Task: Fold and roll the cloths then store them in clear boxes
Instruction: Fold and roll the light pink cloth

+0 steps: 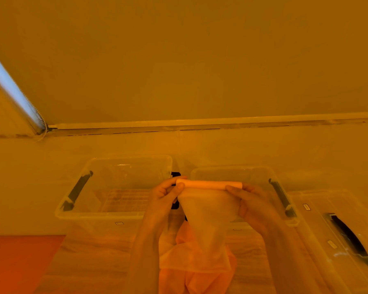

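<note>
Left hand (165, 193) pinches left end of cloth (208, 211); right hand (250, 200) pinches right end. Cloth's top edge rolled into tube, held in air between hands; rest hangs toward tabletop (89, 251). Left clear box (77, 215) sits open behind left hand, grid base visible. Right clear box (232, 171) open behind cloth. Orange cloths (191, 279) heaped below. Lid (336, 240) with dark handle lies far right.

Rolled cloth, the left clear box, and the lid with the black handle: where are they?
rolled cloth (208, 184), head view, middle of the rolled part
left clear box (94, 214), head view, near rim
lid (319, 240), head view, flat top
</note>
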A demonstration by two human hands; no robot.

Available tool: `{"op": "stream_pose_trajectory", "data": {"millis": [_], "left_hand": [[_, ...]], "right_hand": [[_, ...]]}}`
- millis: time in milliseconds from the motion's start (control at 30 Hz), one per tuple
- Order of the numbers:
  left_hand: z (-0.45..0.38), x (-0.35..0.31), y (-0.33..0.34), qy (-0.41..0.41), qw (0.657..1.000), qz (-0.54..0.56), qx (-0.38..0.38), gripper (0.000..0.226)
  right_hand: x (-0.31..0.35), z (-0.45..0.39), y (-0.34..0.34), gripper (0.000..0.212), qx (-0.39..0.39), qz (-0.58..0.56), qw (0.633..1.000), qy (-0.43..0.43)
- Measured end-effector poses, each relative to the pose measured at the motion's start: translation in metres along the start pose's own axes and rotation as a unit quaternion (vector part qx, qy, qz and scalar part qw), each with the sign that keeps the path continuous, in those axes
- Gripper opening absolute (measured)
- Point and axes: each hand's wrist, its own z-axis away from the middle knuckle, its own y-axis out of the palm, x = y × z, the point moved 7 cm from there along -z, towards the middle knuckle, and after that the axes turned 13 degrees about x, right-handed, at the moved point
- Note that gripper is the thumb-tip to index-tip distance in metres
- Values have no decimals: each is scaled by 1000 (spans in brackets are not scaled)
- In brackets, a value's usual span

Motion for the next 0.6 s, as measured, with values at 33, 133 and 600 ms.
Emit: {"op": "stream_pose_trajectory", "data": {"millis": [33, 133, 600], "left_hand": [[0, 1, -1, 2, 1000, 1, -2, 24], [-1, 4, -3, -1, 1000, 13, -12, 18], [1, 0, -2, 1, 999, 1, -32, 17]], "right_hand": [[-1, 0, -2, 17, -9, 25, 1000, 3], [-2, -1, -7, 20, -43, 103, 994, 12], [-3, 2, -10, 24, -22, 63, 998, 18]]}}
